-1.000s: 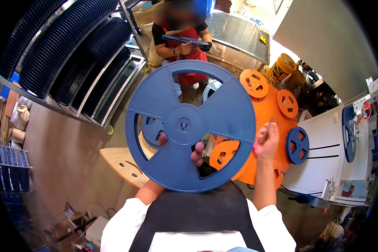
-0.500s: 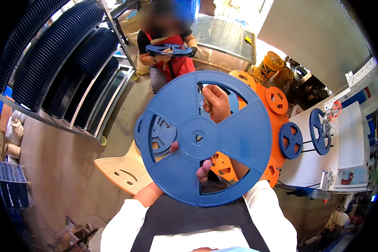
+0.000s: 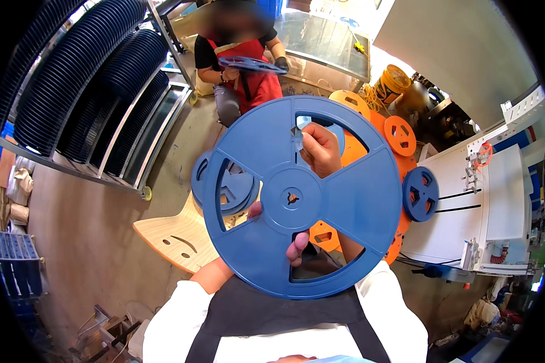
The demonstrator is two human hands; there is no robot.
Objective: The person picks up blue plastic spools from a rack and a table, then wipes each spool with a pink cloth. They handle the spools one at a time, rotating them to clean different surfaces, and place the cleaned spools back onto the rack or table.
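Observation:
A big blue plastic reel [image 3: 357, 187], with wide cut-out windows and a small centre hole, faces me in front of my dark apron. My left hand [image 3: 297, 248] supports it from behind; its fingertips poke through the left and lower windows, and the palm is hidden. From behind the reel, my right hand [image 3: 321, 148] shows in the top window, thumb and finger pinched on a small thin shiny blade [image 3: 298, 138]. The blade is at that window's left edge; whether it touches is unclear. My right forearm shows through the lower right window.
More blue reels [image 3: 239, 193] lie on a wooden chair [image 3: 175, 242] at left. An orange rotary table [image 3: 399, 172] and a white machine [image 3: 448, 233] with a blue reel [image 3: 421, 193] stand at right. A co-worker [image 3: 248, 85] holds another reel ahead. A rack [image 3: 118, 121] stands far left.
My right hand and blade have shifted slightly right, and the blade's angle has changed. The machine's outer reel has moved left to the inner one's place. The co-worker's reel has tilted.

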